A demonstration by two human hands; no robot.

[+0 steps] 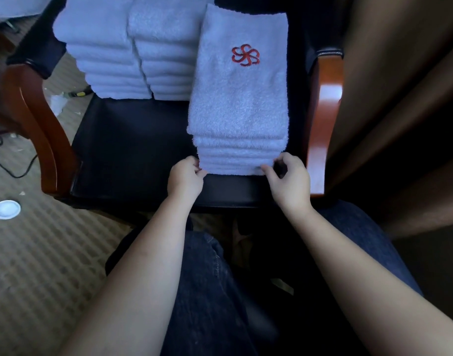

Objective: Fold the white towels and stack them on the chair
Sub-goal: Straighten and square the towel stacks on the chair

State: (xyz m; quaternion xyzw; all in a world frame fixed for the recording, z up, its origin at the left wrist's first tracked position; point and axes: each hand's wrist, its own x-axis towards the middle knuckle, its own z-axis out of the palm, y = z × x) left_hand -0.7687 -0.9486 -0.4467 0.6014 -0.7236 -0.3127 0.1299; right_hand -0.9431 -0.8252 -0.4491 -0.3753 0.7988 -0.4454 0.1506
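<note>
A stack of folded white towels (239,104) stands on the right side of the black chair seat (133,150); its top towel bears a red flower logo (245,55). My left hand (187,177) pinches the stack's near left bottom corner. My right hand (288,177) pinches the near right bottom corner. Two taller stacks of folded white towels (125,50) stand side by side at the back left of the seat.
The chair has wooden armrests, a left armrest (38,119) and a right armrest (324,119). Patterned carpet (45,253) lies to the left with a white round lid (6,209) and a black cable (12,165). My knees in dark jeans sit below. A dark wall stands at right.
</note>
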